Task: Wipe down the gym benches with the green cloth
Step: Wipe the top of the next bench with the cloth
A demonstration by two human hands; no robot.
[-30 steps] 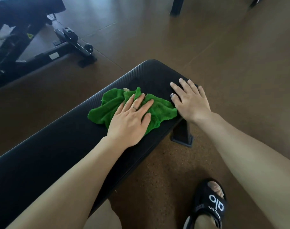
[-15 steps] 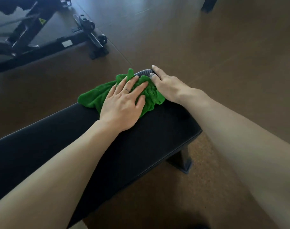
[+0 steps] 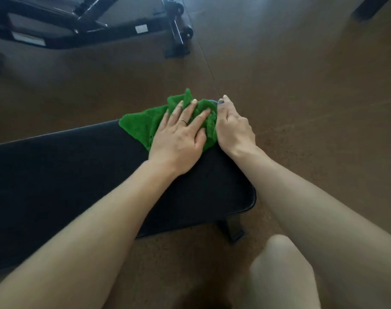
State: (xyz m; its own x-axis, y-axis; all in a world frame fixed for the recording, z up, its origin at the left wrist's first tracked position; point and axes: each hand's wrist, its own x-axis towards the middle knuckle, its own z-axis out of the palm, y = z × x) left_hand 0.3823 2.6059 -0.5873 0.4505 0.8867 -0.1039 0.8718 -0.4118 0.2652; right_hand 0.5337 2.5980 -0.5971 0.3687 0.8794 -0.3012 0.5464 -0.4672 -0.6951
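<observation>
- Your left hand lies flat, fingers straight, pressing the green cloth onto the far end of the black bench, frame centre.
- Your right hand sits just beside the cloth at the bench edge; fingers look curled over it, grip unclear.
- Second bench frame upper left.

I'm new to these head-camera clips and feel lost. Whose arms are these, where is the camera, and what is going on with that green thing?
The camera sits on a person's head and looks down, so the arms are their own. The left hand lies flat on a green cloth, pressing it onto the far corner of a black bench. The right hand rests at that end of the bench beside the cloth, fingers over the edge. Another bench's frame stands on the floor behind. A knee shows at the bottom.
</observation>
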